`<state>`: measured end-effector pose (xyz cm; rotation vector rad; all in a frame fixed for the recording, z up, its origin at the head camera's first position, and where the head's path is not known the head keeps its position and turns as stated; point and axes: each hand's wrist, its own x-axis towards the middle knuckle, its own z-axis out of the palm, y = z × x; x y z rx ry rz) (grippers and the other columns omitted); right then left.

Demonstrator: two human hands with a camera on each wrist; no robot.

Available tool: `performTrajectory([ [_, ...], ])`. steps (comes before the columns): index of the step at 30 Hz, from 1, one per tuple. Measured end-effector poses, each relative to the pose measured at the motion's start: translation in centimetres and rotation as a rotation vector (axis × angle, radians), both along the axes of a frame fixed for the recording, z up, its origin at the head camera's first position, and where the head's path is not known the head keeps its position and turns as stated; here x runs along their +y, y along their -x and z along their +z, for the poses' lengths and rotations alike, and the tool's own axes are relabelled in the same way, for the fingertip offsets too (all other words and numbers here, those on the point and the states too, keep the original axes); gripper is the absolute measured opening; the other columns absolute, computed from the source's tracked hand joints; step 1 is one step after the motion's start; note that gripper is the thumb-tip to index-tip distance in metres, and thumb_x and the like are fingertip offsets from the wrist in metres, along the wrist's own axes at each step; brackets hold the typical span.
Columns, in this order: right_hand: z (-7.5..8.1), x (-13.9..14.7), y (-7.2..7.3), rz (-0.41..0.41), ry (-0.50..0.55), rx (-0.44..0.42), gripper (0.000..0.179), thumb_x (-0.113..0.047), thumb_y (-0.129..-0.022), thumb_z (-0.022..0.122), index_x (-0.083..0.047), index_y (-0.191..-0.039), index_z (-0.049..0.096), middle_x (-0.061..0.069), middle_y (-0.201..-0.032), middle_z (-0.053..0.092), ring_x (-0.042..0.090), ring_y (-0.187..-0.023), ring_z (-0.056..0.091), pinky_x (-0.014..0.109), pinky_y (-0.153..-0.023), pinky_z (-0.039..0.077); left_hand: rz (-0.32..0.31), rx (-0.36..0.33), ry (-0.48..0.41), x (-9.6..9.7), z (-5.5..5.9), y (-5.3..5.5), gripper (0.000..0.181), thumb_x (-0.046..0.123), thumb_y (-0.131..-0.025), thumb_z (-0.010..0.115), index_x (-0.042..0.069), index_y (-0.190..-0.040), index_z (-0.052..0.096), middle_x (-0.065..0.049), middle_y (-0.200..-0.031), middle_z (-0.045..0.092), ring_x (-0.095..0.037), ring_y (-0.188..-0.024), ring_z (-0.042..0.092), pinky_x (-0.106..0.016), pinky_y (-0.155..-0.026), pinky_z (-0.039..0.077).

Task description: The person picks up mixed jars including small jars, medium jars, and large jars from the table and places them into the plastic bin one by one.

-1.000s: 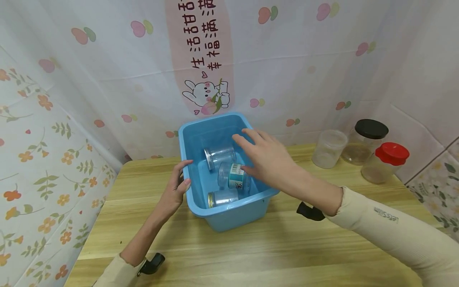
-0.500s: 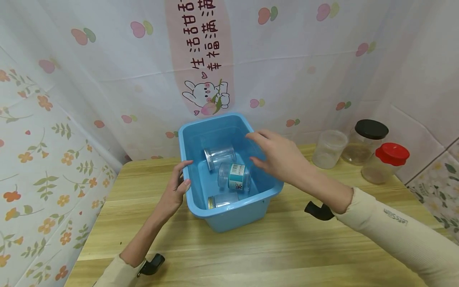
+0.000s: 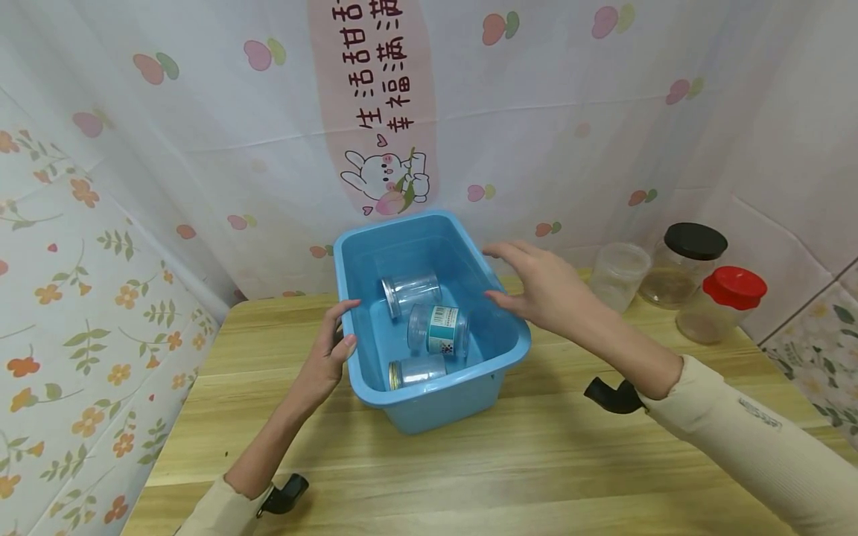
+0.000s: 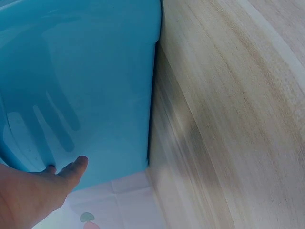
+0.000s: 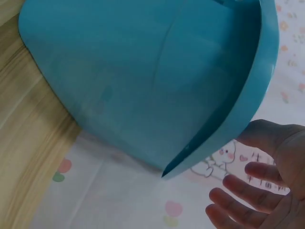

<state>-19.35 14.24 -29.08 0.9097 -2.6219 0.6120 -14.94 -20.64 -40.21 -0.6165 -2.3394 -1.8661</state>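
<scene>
A light-blue plastic tub [image 3: 442, 391] stands on the wooden table. Lying on their sides in it are a clear jar with a silver lid [image 3: 412, 292], a clear jar with a teal and white label [image 3: 439, 330] and a clear jar with a gold lid [image 3: 418, 370]. At the tub's left rim, my left hand [image 3: 325, 357] holds on, with some fingertips against the outer wall in the left wrist view. My right hand [image 3: 553, 290] hovers at the right rim, holding nothing. Its fingers [image 5: 252, 186] are spread and the thumb is right at the rim.
To the right on the wooden table [image 3: 469, 476] stand a frosted clear jar [image 3: 618, 268], a jar with a black lid [image 3: 693, 242] and a jar with a red lid [image 3: 732, 289]. A patterned curtain [image 3: 536, 149] hangs close behind the tub.
My right hand has drawn back to the right, from over the inside of the tub to its right rim. The left hand, the tub and the jars stay put.
</scene>
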Motion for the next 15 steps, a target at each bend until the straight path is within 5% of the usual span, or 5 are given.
performTrajectory([
  [15, -1.0, 2.9, 0.5, -0.047, 0.081, 0.018, 0.064, -0.014, -0.079, 0.088, -0.001, -0.135, 0.058, 0.019, -0.128, 0.064, 0.039, -0.109, 0.065, 0.058, -0.086, 0.054, -0.011, 0.003, -0.004, -0.1, 0.0, -0.1, 0.051, 0.021, -0.104, 0.039, 0.019, -0.154, 0.028, -0.021, -0.160, 0.015, -0.054, -0.132, 0.036, -0.067, -0.091, 0.047],
])
